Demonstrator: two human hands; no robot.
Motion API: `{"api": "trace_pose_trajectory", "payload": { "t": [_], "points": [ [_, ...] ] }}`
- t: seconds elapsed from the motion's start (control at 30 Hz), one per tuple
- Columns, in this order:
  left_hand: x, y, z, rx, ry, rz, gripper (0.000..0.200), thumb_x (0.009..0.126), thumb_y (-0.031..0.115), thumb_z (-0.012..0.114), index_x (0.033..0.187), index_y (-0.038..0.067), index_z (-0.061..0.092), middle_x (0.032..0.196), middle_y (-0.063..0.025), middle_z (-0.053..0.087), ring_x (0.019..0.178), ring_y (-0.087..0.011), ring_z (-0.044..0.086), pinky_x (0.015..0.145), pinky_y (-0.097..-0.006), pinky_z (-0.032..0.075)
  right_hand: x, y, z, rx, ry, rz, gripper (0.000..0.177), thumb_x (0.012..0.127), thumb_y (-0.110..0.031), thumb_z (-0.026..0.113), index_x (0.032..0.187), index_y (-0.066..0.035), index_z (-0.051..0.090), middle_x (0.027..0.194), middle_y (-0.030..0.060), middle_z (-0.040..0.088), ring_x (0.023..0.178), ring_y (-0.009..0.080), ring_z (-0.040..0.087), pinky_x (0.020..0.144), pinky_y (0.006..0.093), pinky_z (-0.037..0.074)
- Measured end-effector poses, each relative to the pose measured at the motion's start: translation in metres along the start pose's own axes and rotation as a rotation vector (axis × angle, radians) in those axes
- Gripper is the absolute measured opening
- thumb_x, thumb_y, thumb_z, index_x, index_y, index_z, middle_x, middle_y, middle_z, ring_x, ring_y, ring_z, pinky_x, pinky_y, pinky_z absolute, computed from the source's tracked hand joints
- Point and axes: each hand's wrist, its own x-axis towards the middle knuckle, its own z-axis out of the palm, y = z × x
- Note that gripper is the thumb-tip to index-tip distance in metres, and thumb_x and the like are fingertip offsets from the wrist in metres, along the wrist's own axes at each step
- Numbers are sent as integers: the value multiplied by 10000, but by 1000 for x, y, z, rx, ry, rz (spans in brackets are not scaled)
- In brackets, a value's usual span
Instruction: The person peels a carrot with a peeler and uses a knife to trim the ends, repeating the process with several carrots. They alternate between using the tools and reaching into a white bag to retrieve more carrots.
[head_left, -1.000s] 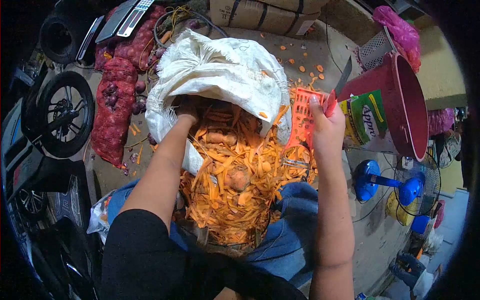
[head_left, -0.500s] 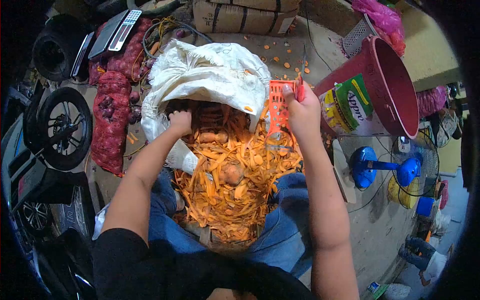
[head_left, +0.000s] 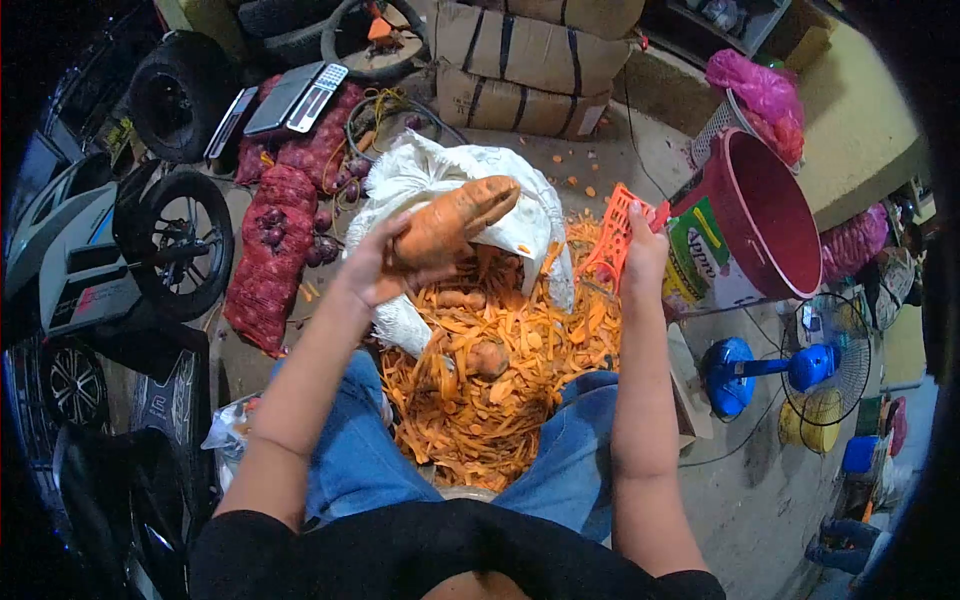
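My left hand (head_left: 374, 268) is closed around the lower end of a large, thick carrot (head_left: 445, 228), raised above the white sack (head_left: 395, 185). The carrot's far end is split. My right hand (head_left: 644, 262) grips a red-handled tool (head_left: 660, 214); its working end is hard to make out. Touching or just behind that hand is an orange plastic piece with holes (head_left: 612, 235). Between my knees lies a heap of carrot peelings (head_left: 510, 400), with a rounded carrot (head_left: 487, 359) on top. Inside the sack's mouth, more carrots sit in shadow.
A dark red bucket (head_left: 735, 180) leans at the right, near a blue fan (head_left: 735, 370). Red net bags of onions (head_left: 270, 250) and a scale (head_left: 290, 97) are at the left, beside a motorbike wheel (head_left: 182, 243). Strapped cardboard boxes (head_left: 520, 100) stand behind.
My left hand has come out of the sack's mouth with the large carrot. My right hand still grips the red-handled tool, and the orange plastic piece is now tilted. The whole view has shifted.
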Motion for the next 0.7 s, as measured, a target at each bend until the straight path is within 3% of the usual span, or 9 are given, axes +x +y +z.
{"api": "trace_pose_trajectory", "payload": {
  "t": [0.03,0.13,0.2,0.27,0.37,0.4,0.47,0.6,0.7],
  "points": [
    [-7,-9,6,-168,-123,-49,535,785,348,449,1183,17,311,1122,-195,418,969,-332,477,760,-474,445,-21,-25,15,19,-20,143,173,793,-184,523,832,-17,498,750,21,530,646,93,514,577,234,421],
    [-4,-43,-6,-431,-456,-207,536,799,393,401,1181,27,316,1110,-206,421,963,-346,476,741,-479,453,-33,-17,24,124,-90,153,189,795,-190,517,858,-13,496,774,43,544,650,118,536,585,261,445],
    [-6,-61,-11,-195,-232,-131,506,788,324,453,1188,45,318,1115,-169,427,974,-297,482,746,-451,452,-43,-13,32,159,-119,113,196,804,-194,505,868,-8,498,784,57,553,626,126,547,554,256,455],
    [-4,-69,-12,-99,-183,-67,487,768,247,493,1173,29,334,1123,-159,425,971,-268,489,804,-391,431,-48,-8,35,153,-121,245,198,820,-190,478,874,0,498,779,66,558,608,135,557,534,258,465],
    [-1,-68,-3,-2,-395,-127,509,748,220,493,1175,4,319,1150,-159,413,1004,-255,470,887,-378,355,-42,11,34,124,-85,218,224,835,-186,447,898,25,490,790,86,565,637,148,569,564,270,477],
    [4,-70,-7,-4,-397,-127,509,748,220,493,1175,4,319,1150,-159,413,1004,-255,470,887,-378,355,-40,16,36,116,-67,224,235,838,-185,441,910,34,485,798,94,565,644,153,571,570,273,479],
    [11,-79,-18,-36,-145,-320,472,764,223,470,1157,-7,344,1117,-152,447,983,-241,487,854,-377,387,-35,27,39,153,-63,273,248,838,-188,440,908,45,487,811,102,564,660,159,574,578,277,480],
    [20,-89,-19,-329,-229,-359,416,792,241,433,1115,-17,387,1034,-163,502,928,-252,520,793,-437,420,-33,35,52,116,-25,239,250,833,-207,455,832,36,513,763,86,563,613,137,561,548,272,467],
    [24,-85,-13,-225,-68,-339,414,782,265,448,1088,-11,409,990,-158,517,877,-249,538,761,-457,430,-32,37,52,-86,-43,200,255,830,-235,462,758,5,510,674,43,536,545,114,523,489,268,429]
  ]
}}
